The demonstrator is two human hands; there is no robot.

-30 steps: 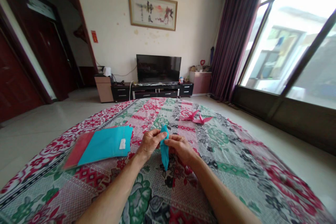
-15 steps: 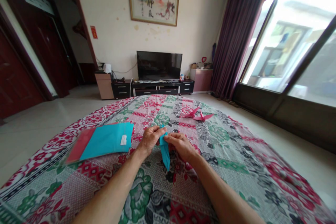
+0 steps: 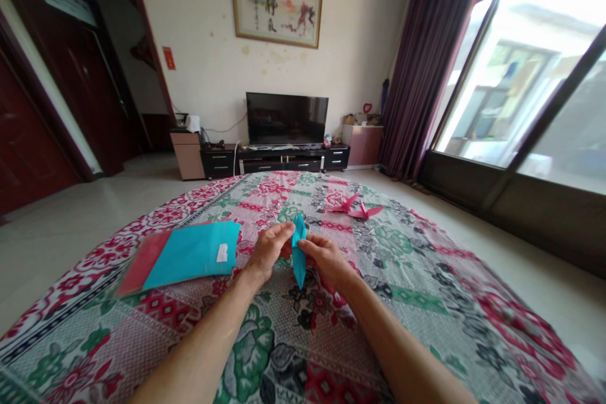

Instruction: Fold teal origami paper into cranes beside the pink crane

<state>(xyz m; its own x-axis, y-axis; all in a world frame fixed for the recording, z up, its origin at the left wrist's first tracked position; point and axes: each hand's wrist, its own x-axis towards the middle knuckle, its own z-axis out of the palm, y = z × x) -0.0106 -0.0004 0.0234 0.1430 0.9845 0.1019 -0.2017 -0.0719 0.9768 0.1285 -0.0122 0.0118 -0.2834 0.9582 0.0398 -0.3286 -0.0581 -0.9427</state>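
A narrow folded piece of blue paper (image 3: 298, 259) is held over the middle of the table, one pointed end toward me and the other away. My left hand (image 3: 271, 249) pinches its left side between thumb and fingers. On its right side my right hand (image 3: 326, 257) grips it near the middle, thumb on top. Some fingertips are hidden behind the paper. To the left lies a stack of blue sheets (image 3: 192, 254) with a white label, beside red sheets (image 3: 148, 260) in a clear sleeve. Two folded pink paper birds (image 3: 363, 210) sit beyond my right hand.
A patterned cloth (image 3: 407, 353) covers the round table. Past its far edge stand a low black cabinet (image 3: 220, 163) and a television (image 3: 286, 118). A dark curtain (image 3: 416, 69) hangs by the window at right.
The blue paper has shifted slightly away from me and stands straighter, with more of its far point showing above my fingers. Both hands still hold it, and my left thumb has moved up a little.
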